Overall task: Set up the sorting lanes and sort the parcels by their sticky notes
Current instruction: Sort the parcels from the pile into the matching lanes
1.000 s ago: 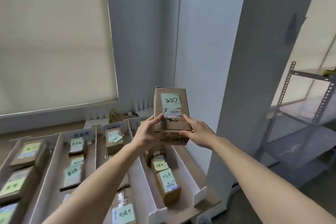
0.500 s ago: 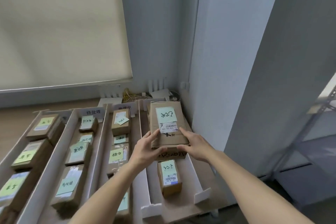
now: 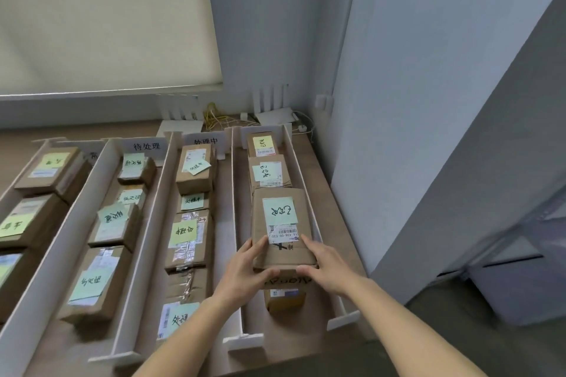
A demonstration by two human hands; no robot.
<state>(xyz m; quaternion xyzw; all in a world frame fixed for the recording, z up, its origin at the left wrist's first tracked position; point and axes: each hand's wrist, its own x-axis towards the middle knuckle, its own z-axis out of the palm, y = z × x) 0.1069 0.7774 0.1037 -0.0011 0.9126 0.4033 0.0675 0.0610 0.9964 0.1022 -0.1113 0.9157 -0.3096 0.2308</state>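
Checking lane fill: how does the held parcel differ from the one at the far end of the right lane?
The held parcel is bigger, carries a green note, and is gripped by both hands; the far parcel is smaller, carries a yellow note, and lies untouched. Both are brown cardboard with barcode labels.

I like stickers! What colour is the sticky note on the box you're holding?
Pale green sticky note, head view.
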